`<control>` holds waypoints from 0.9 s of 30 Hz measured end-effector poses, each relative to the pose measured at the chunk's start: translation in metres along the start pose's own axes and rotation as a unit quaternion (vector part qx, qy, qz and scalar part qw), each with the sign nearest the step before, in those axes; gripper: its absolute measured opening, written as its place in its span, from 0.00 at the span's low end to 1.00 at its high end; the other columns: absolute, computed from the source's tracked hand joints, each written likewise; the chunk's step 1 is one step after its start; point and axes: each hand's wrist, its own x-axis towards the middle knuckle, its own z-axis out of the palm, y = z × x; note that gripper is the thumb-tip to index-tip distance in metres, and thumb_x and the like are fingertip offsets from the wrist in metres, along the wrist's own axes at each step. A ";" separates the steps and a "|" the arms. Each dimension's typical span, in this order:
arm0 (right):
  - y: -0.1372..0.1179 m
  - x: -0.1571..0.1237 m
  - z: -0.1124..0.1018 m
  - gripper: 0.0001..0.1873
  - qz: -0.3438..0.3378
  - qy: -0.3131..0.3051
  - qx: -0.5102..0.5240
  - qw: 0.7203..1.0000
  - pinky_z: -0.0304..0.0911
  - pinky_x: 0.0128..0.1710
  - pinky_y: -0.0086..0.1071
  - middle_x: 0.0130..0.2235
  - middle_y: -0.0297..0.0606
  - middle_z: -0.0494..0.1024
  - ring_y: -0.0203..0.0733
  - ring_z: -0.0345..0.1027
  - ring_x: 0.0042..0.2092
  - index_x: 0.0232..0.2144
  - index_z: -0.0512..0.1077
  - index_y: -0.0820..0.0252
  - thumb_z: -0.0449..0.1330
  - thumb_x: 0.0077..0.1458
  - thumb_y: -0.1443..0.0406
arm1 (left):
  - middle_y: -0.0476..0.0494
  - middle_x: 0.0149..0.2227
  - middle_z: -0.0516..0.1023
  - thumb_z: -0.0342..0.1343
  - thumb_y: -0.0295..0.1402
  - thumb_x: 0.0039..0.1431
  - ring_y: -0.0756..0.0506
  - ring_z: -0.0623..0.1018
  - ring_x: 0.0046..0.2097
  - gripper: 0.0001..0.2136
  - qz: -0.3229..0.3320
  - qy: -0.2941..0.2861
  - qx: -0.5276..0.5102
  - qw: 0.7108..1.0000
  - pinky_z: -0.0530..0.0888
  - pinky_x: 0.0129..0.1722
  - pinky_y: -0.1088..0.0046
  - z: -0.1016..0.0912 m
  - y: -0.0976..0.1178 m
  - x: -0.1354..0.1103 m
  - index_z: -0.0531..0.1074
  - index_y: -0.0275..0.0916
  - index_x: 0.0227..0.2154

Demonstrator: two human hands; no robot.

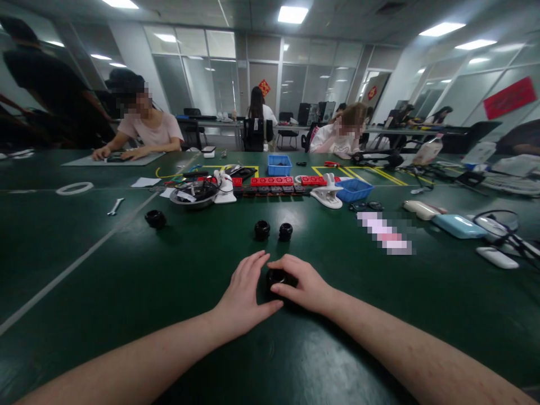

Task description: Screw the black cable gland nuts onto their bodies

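Observation:
Both my hands meet over a small black round part (275, 277) that rests on the green table (126, 292). My left hand (244, 292) lies beside the part, fingers stretched forward and thumb pressed against its near side. My right hand (301, 284) curls round it from the right, fingers wrapped over the top. Much of the part is hidden by my fingers. A little farther away stand two more black round parts (262, 229) (286, 231) side by side, and a third one (156, 218) sits off to the left.
Across the table's middle stand a metal bowl (194, 194), red and black blocks (272, 181), two blue bins (279, 165) (353, 189) and white clips (329, 194). A wrench (115, 206) and tape roll (75, 188) lie left. Gadgets and cables (459, 226) lie right. Several people sit opposite.

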 end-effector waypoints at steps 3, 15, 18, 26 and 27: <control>-0.007 0.000 0.001 0.18 -0.029 -0.025 0.011 0.999 0.60 0.38 0.34 0.36 0.39 0.70 0.40 0.63 0.37 0.42 0.66 0.61 0.58 0.50 0.58 | 0.38 0.59 0.54 0.60 0.37 0.44 0.34 0.53 0.59 0.31 -0.010 -0.011 0.023 1.000 0.56 0.55 0.48 0.004 -0.005 0.003 0.58 0.40 0.53; -0.013 -0.011 -0.002 0.22 -0.006 -0.051 -0.008 0.999 0.61 0.41 0.37 0.42 0.43 0.70 0.43 0.63 0.41 0.46 0.64 0.58 0.57 0.51 0.54 | 0.42 0.43 0.70 0.63 0.39 0.38 0.36 0.68 0.47 0.23 0.030 -0.042 0.020 0.998 0.65 0.48 0.53 0.006 -0.010 0.005 0.68 0.42 0.40; -0.015 -0.011 -0.003 0.21 -0.013 -0.019 -0.027 0.999 0.61 0.40 0.37 0.42 0.43 0.68 0.44 0.61 0.41 0.46 0.66 0.58 0.57 0.50 0.55 | 0.43 0.41 0.71 0.63 0.38 0.38 0.37 0.69 0.45 0.20 0.038 -0.045 0.029 0.998 0.66 0.47 0.54 0.005 -0.008 0.007 0.69 0.41 0.38; -0.020 -0.009 -0.004 0.21 -0.054 -0.020 -0.010 0.998 0.60 0.42 0.39 0.43 0.42 0.69 0.44 0.61 0.42 0.48 0.65 0.56 0.55 0.49 0.64 | 0.43 0.42 0.71 0.62 0.34 0.39 0.38 0.69 0.47 0.19 0.041 -0.058 0.025 0.997 0.56 0.54 0.50 0.003 -0.006 0.009 0.70 0.40 0.38; -0.021 -0.009 -0.004 0.21 -0.060 -0.022 -0.007 0.998 0.59 0.43 0.40 0.44 0.42 0.69 0.44 0.61 0.43 0.48 0.65 0.56 0.54 0.49 0.66 | 0.44 0.42 0.71 0.62 0.34 0.40 0.39 0.69 0.47 0.18 0.040 -0.061 0.022 0.997 0.55 0.54 0.50 0.002 -0.006 0.009 0.70 0.40 0.38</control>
